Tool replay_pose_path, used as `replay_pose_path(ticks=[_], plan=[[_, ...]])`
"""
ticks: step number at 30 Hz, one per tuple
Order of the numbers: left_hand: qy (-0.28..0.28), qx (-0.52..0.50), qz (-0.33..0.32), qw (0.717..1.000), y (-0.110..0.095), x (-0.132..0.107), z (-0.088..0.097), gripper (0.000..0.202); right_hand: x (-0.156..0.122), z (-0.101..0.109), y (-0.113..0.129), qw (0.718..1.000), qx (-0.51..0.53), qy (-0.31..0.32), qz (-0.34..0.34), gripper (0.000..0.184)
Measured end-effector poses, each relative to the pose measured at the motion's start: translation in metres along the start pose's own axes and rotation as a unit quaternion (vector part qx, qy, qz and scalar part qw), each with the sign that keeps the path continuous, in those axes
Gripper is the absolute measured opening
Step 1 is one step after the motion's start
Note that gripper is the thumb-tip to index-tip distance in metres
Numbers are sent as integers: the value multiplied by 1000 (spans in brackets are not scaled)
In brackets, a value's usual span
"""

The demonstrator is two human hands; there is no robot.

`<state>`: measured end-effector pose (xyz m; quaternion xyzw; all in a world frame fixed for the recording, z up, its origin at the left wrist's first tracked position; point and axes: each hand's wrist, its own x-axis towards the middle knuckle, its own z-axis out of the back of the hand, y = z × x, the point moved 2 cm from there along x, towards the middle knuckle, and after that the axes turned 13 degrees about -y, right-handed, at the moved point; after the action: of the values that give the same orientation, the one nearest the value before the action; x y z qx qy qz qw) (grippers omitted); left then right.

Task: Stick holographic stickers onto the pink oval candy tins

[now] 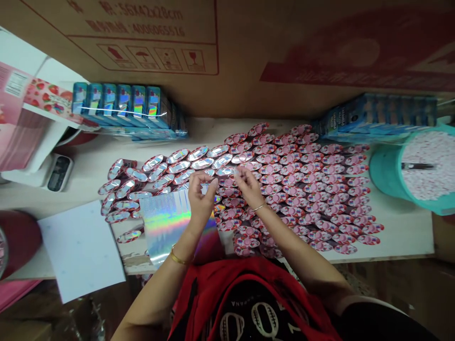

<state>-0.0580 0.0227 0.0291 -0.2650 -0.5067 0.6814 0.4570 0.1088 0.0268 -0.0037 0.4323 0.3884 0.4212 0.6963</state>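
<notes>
My left hand [202,198] is closed in a pinch above the edge of a shiny holographic sheet [161,220]; whatever sits between its fingertips is too small to make out. My right hand [250,188] also pinches, its fingertips over an oval pack with a silvery end [226,172]. I cannot name what it holds, if anything. Around both hands stand many slim oval packs in close rows. Those on the left show silvery ends, while on the right a pack with a pink round piece on top [273,179] is typical.
A large cardboard box [241,94] walls off the back. Blue boxed packs stand at back left [124,106] and back right [377,113]. A turquoise tub [387,166] of pale bits is at right. A white sheet [83,251] overhangs the table edge near a dark red container [21,244].
</notes>
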Motion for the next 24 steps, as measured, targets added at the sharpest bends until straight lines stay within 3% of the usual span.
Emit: replay_pose_path(ticks=[3, 5, 11, 17, 24], plan=[[2, -18, 96, 995, 8, -13, 0, 18, -14, -5, -4, 992, 84, 50, -84, 35], [-10, -9, 114, 993, 18, -19, -5, 17, -18, -3, -8, 993, 76, 31, -82, 34], [-31, 49, 84, 995, 35, -24, -20, 15, -13, 6, -16, 1000, -7, -9, -9, 26], [-26, 179, 42, 983, 37, -25, -27, 12, -3, 6, -20, 996, -69, 12, 47, 21], [14, 296, -5, 955, 40, -29, -35, 6, -4, 3, -22, 965, -217, 33, 142, 15]])
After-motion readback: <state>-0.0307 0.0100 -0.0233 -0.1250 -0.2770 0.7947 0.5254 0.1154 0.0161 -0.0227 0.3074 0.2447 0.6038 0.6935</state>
